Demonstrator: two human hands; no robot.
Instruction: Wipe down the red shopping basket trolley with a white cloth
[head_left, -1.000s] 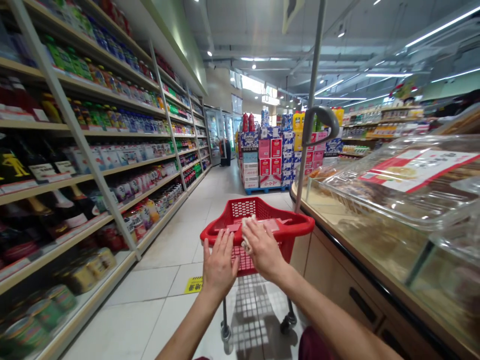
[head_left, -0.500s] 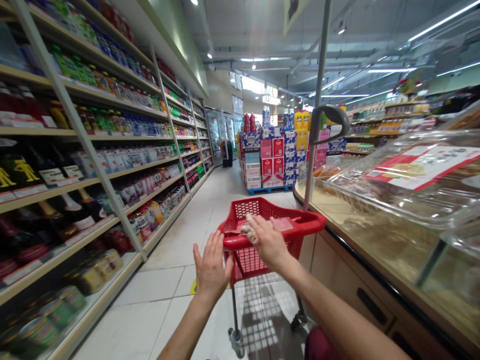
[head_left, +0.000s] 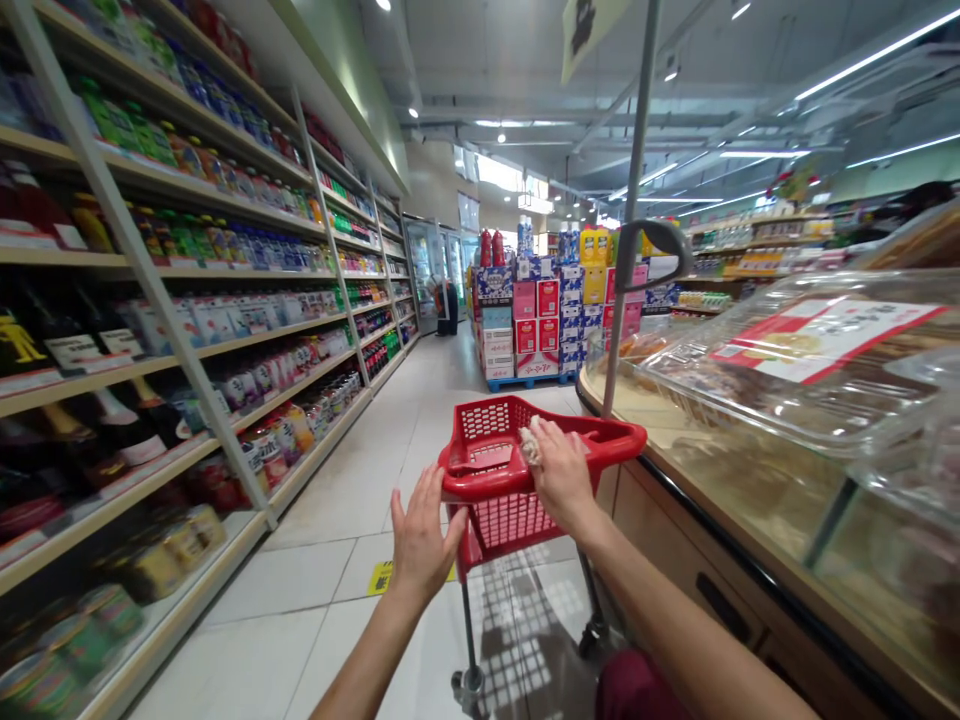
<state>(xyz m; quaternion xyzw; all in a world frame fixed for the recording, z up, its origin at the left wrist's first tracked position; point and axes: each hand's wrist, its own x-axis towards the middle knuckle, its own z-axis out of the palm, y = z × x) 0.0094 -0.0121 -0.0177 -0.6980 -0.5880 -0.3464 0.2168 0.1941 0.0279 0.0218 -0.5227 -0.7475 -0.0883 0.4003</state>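
A red shopping cart [head_left: 504, 520] with a mesh basket stands in front of me. At the left corner of its handle, my left hand [head_left: 426, 535] rests with the fingers stretched out and the thumb apart. My right hand [head_left: 562, 475] is closed over a crumpled whitish cloth [head_left: 531, 442], pressing it on the right half of the red handle. Part of the cloth pokes out past the fingertips; the rest is hidden under the hand.
Drink shelves [head_left: 247, 345] line the aisle on the left. To the right, a display counter [head_left: 720, 520] carries clear plastic food boxes [head_left: 795, 350], with a metal pole [head_left: 630, 200] at its corner. Stacked cartons [head_left: 536, 330] and a dark-clothed person [head_left: 448, 305] are farther ahead.
My right hand has slid the cloth to the right along the cart handle. My left hand stays at the left corner. The view has shifted slightly.
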